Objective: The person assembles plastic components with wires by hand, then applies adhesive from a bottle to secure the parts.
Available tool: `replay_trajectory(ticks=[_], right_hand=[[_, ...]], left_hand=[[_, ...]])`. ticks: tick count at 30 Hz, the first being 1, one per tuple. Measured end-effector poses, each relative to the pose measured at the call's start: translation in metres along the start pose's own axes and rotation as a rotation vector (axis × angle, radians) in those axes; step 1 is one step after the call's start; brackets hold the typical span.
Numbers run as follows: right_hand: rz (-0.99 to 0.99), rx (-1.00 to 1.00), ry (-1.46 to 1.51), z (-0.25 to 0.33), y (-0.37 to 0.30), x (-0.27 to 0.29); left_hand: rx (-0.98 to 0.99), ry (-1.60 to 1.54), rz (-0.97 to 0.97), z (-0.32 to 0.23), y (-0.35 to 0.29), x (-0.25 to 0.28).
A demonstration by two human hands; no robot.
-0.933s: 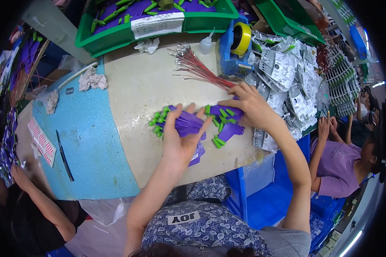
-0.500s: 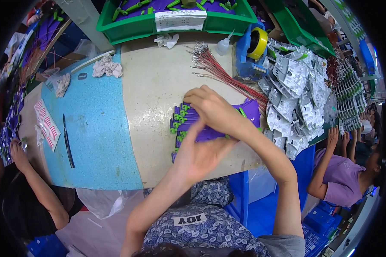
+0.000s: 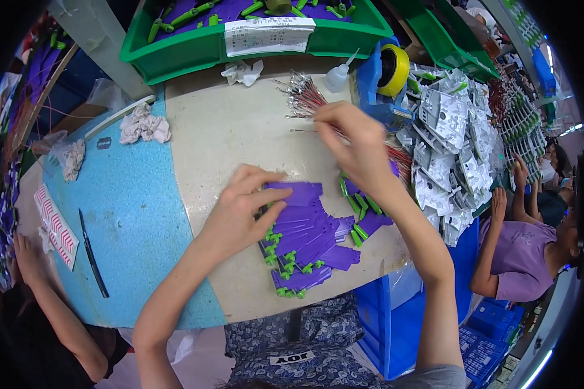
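The left hand (image 3: 243, 207) lies with fingers spread on the near stack of purple strips (image 3: 305, 236), whose long sides run left to right on the bench (image 3: 227, 129). The right hand (image 3: 353, 146) pinches one wire (image 3: 305, 130) beside the far bundle of red wires (image 3: 305, 97).

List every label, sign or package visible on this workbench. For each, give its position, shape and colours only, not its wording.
Paper label: front wall of the green bin, far edge; white rectangle, dark print.
Striped card: left on the blue mat; white rectangle, red markings.
Clothing tag: bottom centre; small white strip.
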State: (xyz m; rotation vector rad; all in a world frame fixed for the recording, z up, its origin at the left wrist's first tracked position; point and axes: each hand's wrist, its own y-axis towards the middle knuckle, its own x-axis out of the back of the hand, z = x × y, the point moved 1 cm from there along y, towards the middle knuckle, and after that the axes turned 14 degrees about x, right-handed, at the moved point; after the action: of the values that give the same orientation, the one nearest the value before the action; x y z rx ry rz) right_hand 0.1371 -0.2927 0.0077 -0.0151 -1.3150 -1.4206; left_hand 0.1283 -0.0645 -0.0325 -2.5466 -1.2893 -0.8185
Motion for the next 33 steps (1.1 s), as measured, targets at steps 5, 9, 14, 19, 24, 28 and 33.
replay_trajectory(ticks=[5,9,14,19,24,28,33], right_hand=[[0.261,-0.196,0.214,0.043,0.002,-0.004],[0.455,-0.092,0.154,0.033,-0.004,-0.03],[0.492,-0.292,0.382,0.034,-0.005,-0.027],[0.46,-0.455,0.418,0.045,-0.014,-0.023],[0.491,-0.35,0.428,0.026,-0.007,-0.024],[0.375,-0.486,0.214,0.023,-0.007,-0.029],[0.383,-0.539,0.122,0.019,-0.002,-0.026]], left_hand=[[0.076,0.143,-0.13,0.005,0.016,0.002],[0.162,-0.159,-0.102,0.013,0.016,-0.005],[0.144,-0.224,-0.127,0.02,0.016,-0.007],[0.14,-0.217,-0.117,0.016,0.017,-0.006],[0.055,-0.062,-0.224,0.017,0.018,-0.007],[0.088,0.059,-0.201,0.01,0.017,-0.001],[-0.155,0.208,-0.213,0.015,0.024,0.003]])
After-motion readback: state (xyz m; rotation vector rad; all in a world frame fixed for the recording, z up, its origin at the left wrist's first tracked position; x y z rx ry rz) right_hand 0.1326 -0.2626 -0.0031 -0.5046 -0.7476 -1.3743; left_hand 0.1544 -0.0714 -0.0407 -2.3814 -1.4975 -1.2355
